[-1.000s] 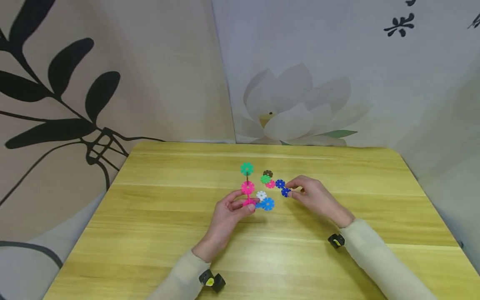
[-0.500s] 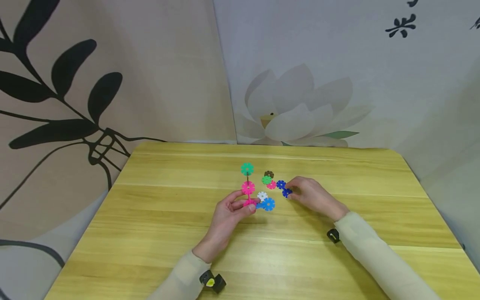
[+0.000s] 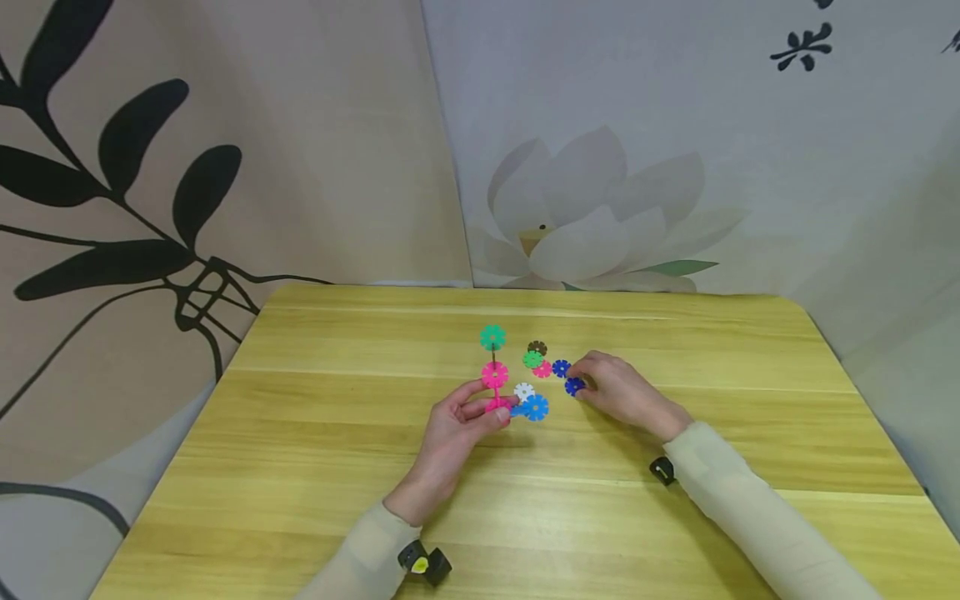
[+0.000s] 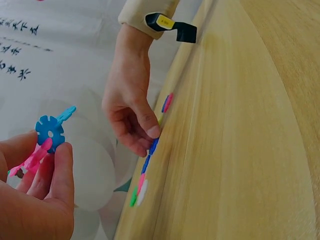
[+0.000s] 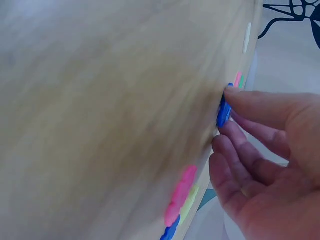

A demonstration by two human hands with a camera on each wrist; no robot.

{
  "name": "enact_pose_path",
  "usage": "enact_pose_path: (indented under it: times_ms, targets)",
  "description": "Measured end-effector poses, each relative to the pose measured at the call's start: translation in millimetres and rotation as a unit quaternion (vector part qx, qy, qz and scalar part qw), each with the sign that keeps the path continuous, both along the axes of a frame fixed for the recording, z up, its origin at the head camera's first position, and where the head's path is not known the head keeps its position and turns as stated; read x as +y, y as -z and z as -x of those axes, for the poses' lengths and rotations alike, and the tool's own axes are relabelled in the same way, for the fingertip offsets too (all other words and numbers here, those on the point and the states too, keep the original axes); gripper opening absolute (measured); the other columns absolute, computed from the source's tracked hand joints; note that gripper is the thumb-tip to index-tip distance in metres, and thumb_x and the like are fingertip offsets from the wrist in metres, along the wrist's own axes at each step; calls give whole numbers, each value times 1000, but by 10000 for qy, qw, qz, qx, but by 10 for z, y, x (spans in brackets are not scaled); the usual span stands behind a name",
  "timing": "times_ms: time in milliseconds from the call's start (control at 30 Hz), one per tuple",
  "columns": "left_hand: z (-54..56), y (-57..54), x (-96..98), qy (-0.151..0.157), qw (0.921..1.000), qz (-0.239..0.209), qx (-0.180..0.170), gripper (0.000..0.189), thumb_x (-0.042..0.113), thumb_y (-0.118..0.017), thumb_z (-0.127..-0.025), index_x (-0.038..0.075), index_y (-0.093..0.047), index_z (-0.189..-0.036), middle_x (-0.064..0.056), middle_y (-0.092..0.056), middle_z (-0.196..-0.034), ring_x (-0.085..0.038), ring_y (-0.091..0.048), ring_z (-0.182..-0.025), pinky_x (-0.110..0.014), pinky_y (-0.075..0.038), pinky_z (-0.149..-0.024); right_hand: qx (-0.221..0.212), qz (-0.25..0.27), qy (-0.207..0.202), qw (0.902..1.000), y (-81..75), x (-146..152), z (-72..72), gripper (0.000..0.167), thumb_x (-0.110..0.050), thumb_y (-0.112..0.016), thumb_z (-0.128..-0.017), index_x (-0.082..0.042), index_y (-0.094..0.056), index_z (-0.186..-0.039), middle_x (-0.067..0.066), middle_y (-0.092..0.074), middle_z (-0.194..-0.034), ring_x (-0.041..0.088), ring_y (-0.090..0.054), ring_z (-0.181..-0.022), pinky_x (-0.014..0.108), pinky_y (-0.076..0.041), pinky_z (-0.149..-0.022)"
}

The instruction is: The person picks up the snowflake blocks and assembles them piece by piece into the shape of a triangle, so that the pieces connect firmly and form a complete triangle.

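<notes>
My left hand point(image 3: 465, 421) holds a linked chain of plastic snowflake discs above the table, thumb and fingers pinching its lower pink end. The chain has a teal disc point(image 3: 492, 337) on top, a brown one edge-on, a pink disc point(image 3: 495, 374), and light blue discs point(image 3: 536, 407) at the right, also seen as a blue disc point(image 4: 50, 134) in the left wrist view. Low over the tabletop, my right hand point(image 3: 626, 392) pinches a dark blue snowflake disc point(image 3: 574, 387) by its edge between thumb and fingers. Another dark blue disc point(image 3: 561, 368) lies just beyond the fingertips.
Loose brown point(image 3: 537, 347), green point(image 3: 532, 359) and pink discs point(image 3: 542, 368) lie clustered on the wooden table point(image 3: 300, 458). A white disc point(image 3: 523, 390) shows beside the chain. Pink point(image 5: 181, 195) and yellow-green discs point(image 5: 190, 204) lie near my right hand, hidden from the head view.
My right hand has shifted slightly left and rolled inward, its fingers closing in around the dark blue disc. The left hand and its chain stay practically where they were.
</notes>
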State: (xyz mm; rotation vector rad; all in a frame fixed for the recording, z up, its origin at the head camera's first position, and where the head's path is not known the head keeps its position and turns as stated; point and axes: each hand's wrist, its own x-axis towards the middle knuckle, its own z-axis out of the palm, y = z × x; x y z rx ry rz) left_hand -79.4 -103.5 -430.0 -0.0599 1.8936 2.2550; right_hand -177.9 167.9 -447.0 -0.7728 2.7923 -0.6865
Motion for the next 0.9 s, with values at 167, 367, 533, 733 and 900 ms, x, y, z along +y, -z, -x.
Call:
enact_pose_path:
  times_ms: [167,367,533,733,900]
  targets:
    - [-2,2,-2,57,10000,16,29,59,12,-76,-95,2,-51,-147,-15,-74,-122,-21,-74,-103,-37,-53,-103,0,37,-7,10000,-3,15,-24,33,-8,-79,-92,0,-70,-122,7,-63,-110,22,-61,-97,43,-57,-90]
    - [-6,3,6,116,9999,3,8,59,11,-76,-95,1,-50,-147,-15,-73,-123,-21,-74,-104,-36,-54,-102,-124,394,24,9991,-4,46,-58,17,-6,-77,-93,-4,-74,-110,2,-61,-100,16,-56,-87,34,-55,-80]
    - [-11,-5,21,135,9999,-14,29,58,13,-76,-95,0,-51,-146,-16,-73,-124,-21,-74,-102,-36,-54,-102,-177,785,117,9967,-56,63,-124,8,-6,-74,-95,-7,-75,-104,-2,-64,-94,14,-57,-84,33,-54,-77]
    - [-3,0,29,149,9999,5,56,58,13,-76,-95,1,-52,-146,-16,-73,-123,-22,-75,-102,-36,-54,-102,-175,1054,271,9939,-120,64,-226,8,-8,-74,-96,-7,-74,-104,-4,-68,-96,13,-61,-85,33,-56,-78]
    - [3,1,32,171,9998,-8,61,58,13,-76,-95,1,-51,-147,-15,-73,-123,-21,-75,-102,-37,-53,-103,-209,1202,335,9920,-171,70,-329,11,-9,-74,-97,-7,-74,-107,-3,-71,-101,13,-63,-88,33,-58,-80]
